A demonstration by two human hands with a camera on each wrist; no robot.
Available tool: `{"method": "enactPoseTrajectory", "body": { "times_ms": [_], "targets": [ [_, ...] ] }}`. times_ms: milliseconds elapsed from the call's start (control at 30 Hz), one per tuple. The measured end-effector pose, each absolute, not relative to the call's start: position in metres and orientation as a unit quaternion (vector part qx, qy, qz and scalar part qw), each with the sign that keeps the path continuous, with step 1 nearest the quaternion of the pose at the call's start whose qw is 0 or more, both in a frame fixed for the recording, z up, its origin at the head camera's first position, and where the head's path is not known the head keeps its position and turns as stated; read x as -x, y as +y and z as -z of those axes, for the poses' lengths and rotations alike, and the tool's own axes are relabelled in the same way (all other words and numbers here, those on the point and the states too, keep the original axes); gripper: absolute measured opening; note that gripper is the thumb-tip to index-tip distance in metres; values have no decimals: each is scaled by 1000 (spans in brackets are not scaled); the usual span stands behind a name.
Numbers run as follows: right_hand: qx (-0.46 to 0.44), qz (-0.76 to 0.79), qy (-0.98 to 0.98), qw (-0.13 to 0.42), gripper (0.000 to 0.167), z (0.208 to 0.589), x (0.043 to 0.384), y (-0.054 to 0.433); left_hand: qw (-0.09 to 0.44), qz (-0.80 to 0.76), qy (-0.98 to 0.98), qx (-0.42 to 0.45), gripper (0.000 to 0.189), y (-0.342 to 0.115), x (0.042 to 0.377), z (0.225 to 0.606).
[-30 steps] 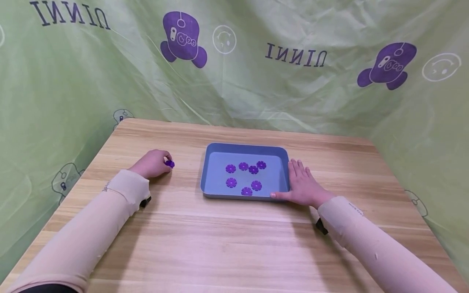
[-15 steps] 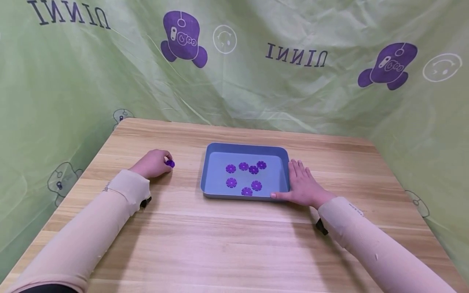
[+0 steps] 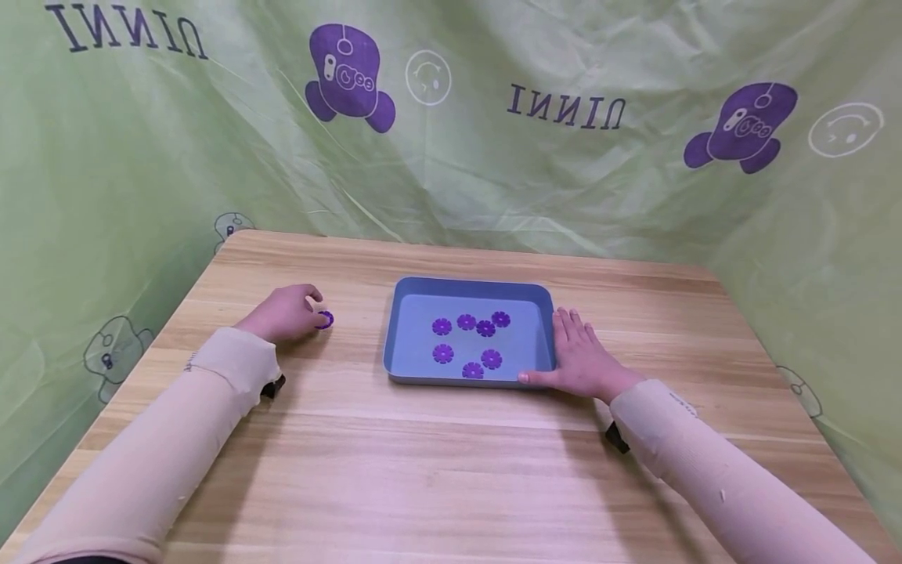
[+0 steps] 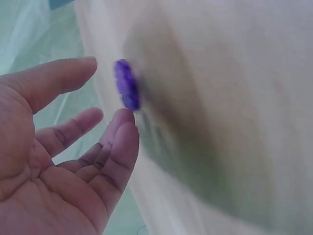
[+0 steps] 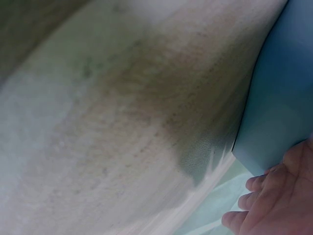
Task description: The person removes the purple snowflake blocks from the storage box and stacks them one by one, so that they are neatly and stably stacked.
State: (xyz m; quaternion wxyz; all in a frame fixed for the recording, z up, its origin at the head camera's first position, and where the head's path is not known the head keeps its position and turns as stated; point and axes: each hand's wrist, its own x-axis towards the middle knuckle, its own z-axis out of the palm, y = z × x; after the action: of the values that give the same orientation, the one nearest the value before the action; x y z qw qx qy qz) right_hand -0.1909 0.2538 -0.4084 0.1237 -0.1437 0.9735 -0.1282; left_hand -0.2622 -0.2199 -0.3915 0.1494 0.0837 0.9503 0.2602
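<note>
My left hand (image 3: 285, 312) is at the left of the table, thumb and fingers parted beside a purple notched disc (image 3: 325, 319). In the left wrist view this purple disc (image 4: 127, 84) is seen edge-on and slightly blurred, at the fingertips, with the thumb clear of it. Whether a fingertip touches it I cannot tell. My right hand (image 3: 581, 356) rests with extended fingers along the right side of a blue tray (image 3: 472, 288), its thumb at the near rim. Inside the tray lie several flat purple flower-shaped discs (image 3: 443, 354), two of them touching or overlapping.
A light wooden table (image 3: 423, 470) carries everything. Behind and to both sides hangs a green printed curtain (image 3: 465, 188). The blue tray wall (image 5: 279, 93) rises beside the right hand.
The left hand's fingers have parted from the purple disc they pinched, and the hand has shifted slightly left. The right hand and tray stay put.
</note>
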Motion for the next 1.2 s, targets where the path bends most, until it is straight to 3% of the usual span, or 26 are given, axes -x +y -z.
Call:
{"method": "enactPoseTrajectory", "body": {
  "times_ms": [233,633,1200],
  "targets": [
    [144,121,974,123,132,409,191,252,123,-326,934,-82,51,-202,265,379],
    [142,122,974,126,131,407,190,252,169,-512,836,-97,45,-147,270,370],
    [142,125,974,122,131,407,190,251,213,-521,824,-66,31,-83,269,369]
  ]
}}
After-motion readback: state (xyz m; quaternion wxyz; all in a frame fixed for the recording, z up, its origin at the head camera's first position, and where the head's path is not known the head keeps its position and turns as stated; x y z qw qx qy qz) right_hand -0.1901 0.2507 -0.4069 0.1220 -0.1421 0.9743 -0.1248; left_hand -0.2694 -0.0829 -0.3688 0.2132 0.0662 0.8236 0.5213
